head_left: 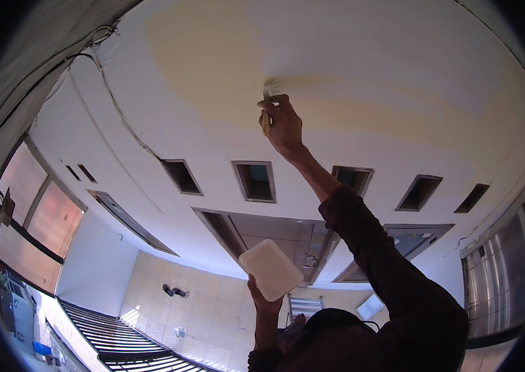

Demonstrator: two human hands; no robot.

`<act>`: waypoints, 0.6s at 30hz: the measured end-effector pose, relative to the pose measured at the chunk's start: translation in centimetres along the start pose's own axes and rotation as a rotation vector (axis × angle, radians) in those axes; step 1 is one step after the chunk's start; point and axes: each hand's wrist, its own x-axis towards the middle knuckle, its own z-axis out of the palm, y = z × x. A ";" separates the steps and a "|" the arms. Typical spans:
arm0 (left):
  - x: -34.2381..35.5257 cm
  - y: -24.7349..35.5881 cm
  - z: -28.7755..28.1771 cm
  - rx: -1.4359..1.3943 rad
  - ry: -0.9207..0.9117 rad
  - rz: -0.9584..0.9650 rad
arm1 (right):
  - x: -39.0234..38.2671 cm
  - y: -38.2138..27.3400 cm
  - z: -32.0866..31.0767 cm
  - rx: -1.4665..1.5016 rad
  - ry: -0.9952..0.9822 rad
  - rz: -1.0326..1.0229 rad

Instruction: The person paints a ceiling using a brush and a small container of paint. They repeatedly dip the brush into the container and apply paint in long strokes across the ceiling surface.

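My right hand [285,128] is raised high and closed around the handle of a paintbrush [266,121]. The pale bristles, a little blurred, meet the white wall [361,31] at the edge of a cream-yellow painted area [203,68]. A fainter yellow band runs from the bristles off to the right. Lower down, my left hand [265,304] grips a shallow white rectangular plastic tub [271,270] from below and its left side. What the tub contains cannot be made out.
Several small framed openings [254,181] sit in the wall above a brown door [275,232]. Loose cables [116,111] hang at the left. Below are a ladder [306,304], dark footwear [175,291] on the tiled floor [206,304], and a black railing [113,335].
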 end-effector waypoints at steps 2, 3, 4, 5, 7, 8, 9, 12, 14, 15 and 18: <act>-0.1 0.1 0.0 0.002 -0.001 0.009 | 0.0 -0.7 -0.3 0.043 -0.032 0.008; -0.2 0.1 -0.4 -0.005 -0.009 0.012 | 0.3 -0.9 -0.5 0.108 -0.036 0.012; -0.1 0.1 -0.6 -0.011 -0.017 0.013 | 0.6 -0.9 -0.9 0.171 -0.039 0.016; 0.0 0.2 -0.7 -0.013 -0.028 0.005 | 0.5 -0.7 -1.5 0.228 -0.043 0.025; 0.3 0.3 -1.0 -0.018 -0.049 -0.014 | 1.3 0.9 -2.2 0.250 -0.003 0.030; 0.4 0.2 -0.9 0.010 -0.023 -0.007 | 1.6 1.9 -2.8 0.263 0.019 0.029; 0.4 0.1 -0.8 0.035 0.003 0.002 | 1.7 2.5 -4.1 0.240 0.021 0.074; 0.4 -0.1 -0.9 0.028 0.030 0.006 | 1.2 5.7 -7.9 0.160 0.134 0.043; 0.3 -0.1 -0.8 0.008 0.021 0.004 | 0.8 6.8 -10.7 0.069 0.188 0.041; 0.4 0.1 -0.6 0.003 0.012 -0.006 | 0.6 7.1 -12.0 0.013 0.220 0.059; 0.3 -0.1 -0.8 -0.025 -0.017 -0.017 | -0.3 6.2 -14.7 -0.165 0.277 0.149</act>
